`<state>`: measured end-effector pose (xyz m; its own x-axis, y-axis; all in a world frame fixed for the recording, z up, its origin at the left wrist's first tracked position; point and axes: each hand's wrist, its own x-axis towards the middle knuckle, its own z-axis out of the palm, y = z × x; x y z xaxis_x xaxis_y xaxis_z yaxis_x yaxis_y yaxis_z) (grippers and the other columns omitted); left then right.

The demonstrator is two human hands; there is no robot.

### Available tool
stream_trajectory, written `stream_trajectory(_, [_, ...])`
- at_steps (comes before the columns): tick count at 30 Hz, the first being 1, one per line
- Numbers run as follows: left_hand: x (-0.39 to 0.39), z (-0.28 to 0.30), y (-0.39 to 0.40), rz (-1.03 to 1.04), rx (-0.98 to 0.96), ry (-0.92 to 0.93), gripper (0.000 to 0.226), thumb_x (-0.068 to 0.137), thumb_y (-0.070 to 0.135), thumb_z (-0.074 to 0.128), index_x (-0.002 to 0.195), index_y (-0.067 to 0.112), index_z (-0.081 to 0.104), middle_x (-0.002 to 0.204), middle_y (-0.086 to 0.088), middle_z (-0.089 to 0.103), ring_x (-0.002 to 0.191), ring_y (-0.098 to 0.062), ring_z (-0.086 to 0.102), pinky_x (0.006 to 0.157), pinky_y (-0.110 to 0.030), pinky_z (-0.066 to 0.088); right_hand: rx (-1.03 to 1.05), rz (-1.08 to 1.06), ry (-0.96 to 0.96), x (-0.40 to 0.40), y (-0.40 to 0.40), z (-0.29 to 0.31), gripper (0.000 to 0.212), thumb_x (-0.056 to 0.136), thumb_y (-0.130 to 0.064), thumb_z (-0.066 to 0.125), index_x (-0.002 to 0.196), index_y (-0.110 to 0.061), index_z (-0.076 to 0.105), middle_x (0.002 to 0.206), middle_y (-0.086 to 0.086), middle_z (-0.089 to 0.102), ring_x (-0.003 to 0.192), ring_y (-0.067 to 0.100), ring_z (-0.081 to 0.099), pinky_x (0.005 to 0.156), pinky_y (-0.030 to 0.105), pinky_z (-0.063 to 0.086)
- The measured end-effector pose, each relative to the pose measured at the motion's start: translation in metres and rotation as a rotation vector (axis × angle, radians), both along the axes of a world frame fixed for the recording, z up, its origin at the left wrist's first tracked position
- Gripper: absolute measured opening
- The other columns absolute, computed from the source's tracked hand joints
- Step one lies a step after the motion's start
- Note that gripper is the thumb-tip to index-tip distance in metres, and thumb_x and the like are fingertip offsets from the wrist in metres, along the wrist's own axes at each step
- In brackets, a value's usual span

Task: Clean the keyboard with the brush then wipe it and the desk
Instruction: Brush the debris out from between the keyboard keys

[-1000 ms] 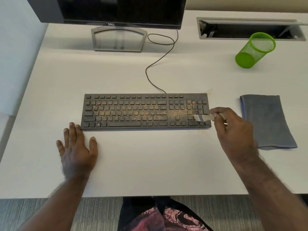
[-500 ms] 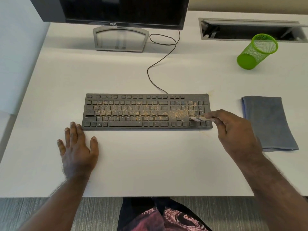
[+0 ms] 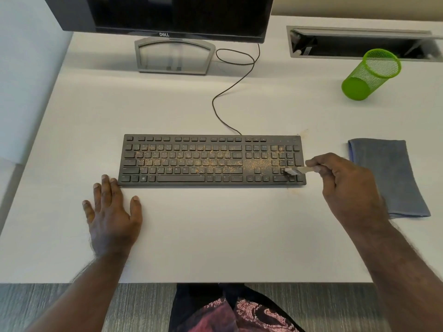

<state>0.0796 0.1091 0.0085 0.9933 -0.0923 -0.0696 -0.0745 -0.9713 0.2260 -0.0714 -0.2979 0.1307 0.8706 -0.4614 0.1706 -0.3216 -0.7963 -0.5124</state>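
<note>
On the white tabletop (image 3: 215, 236), at the left, the left hand (image 3: 111, 216) lies flat with its fingers straight and spread, holding nothing. Its fingertips (image 3: 112, 182) touch or nearly touch the near left corner of the keyboard (image 3: 213, 160).

The keyboard is black and long. Its long side runs left to right, square to the front edge of the tabletop. Orange-brown crumbs (image 3: 254, 164) are sprinkled over many keys, thickest between the letter keys and the number pad. A thin black cable (image 3: 230, 92) leaves the back edge and curls away toward the monitor (image 3: 182, 15), which stands on a grey stand (image 3: 175, 56) at the back.

At the right end of the keyboard is the small brush (image 3: 296, 170). It lies almost level, with its long side running left to right. Its bristle end points left and rests on the number pad keys. The handle points right into the right hand (image 3: 347, 190), which pinches it with curled fingers.

Just right of that hand, a folded grey cloth (image 3: 388, 178) lies flat. Farther back stands a green mesh cup (image 3: 370, 75). Behind it is a grey cable box (image 3: 359, 43) set into the tabletop with its lid up.
</note>
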Motion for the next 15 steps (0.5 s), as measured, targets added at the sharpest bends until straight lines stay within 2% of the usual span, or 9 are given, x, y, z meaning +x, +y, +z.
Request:
stream_trajectory(4, [0.0, -0.001, 0.0, -0.002, 0.0, -0.007, 0.079, 0.095, 0.051, 0.026, 0.161, 0.008, 0.021, 0.171, -0.005, 0.011, 0.158, -0.024, 0.007, 0.127, -0.051, 0.002, 0.037, 0.055, -0.006, -0.001, 0.008, -0.002, 0.017, 0.097, -0.011, 0.056, 0.104, -0.017, 0.07, 0.1, -0.005, 0.073, 0.087, 0.013, 0.068, 0.075, 0.021, 0.051])
stream_trajectory(7, [0.0, -0.001, 0.0, 0.0, -0.002, -0.005, 0.079, 0.095, 0.051, 0.026, 0.161, 0.007, 0.021, 0.171, -0.005, 0.012, 0.158, -0.024, 0.007, 0.127, -0.052, 0.002, 0.012, -0.04, -0.006, 0.0, 0.004, -0.003, 0.017, 0.098, -0.014, 0.054, 0.104, -0.018, 0.07, 0.094, -0.002, 0.074, 0.076, 0.018, 0.066, 0.068, 0.033, 0.053])
stream_trajectory(9, [0.0, -0.001, -0.001, -0.002, -0.004, -0.008, 0.079, 0.095, 0.051, 0.026, 0.161, 0.007, 0.021, 0.171, -0.006, 0.012, 0.158, -0.025, 0.007, 0.127, -0.052, 0.003, 0.025, -0.126, -0.038, 0.001, -0.001, -0.001, 0.018, 0.098, -0.017, 0.053, 0.105, -0.019, 0.069, 0.09, -0.002, 0.073, 0.072, 0.019, 0.066, 0.063, 0.033, 0.053])
stream_trajectory(13, [0.0, -0.001, 0.0, -0.007, 0.0, -0.008, 0.08, 0.095, 0.051, 0.025, 0.161, 0.007, 0.021, 0.171, -0.006, 0.012, 0.158, -0.026, 0.007, 0.127, -0.052, 0.003, 0.063, -0.186, -0.119, 0.006, 0.0, 0.0, 0.019, 0.098, -0.017, 0.053, 0.109, -0.017, 0.069, 0.09, -0.006, 0.07, 0.07, 0.011, 0.063, 0.064, 0.009, 0.043])
stream_trajectory(15, [0.0, -0.001, 0.0, -0.006, 0.004, -0.005, 0.08, 0.095, 0.051, 0.024, 0.161, 0.007, 0.021, 0.171, -0.006, 0.011, 0.158, -0.025, 0.007, 0.127, -0.053, 0.003, 0.051, -0.186, -0.092, 0.007, 0.002, -0.003, 0.02, 0.098, -0.019, 0.053, 0.11, -0.017, 0.069, 0.089, -0.003, 0.071, 0.068, 0.011, 0.062, 0.062, 0.006, 0.04])
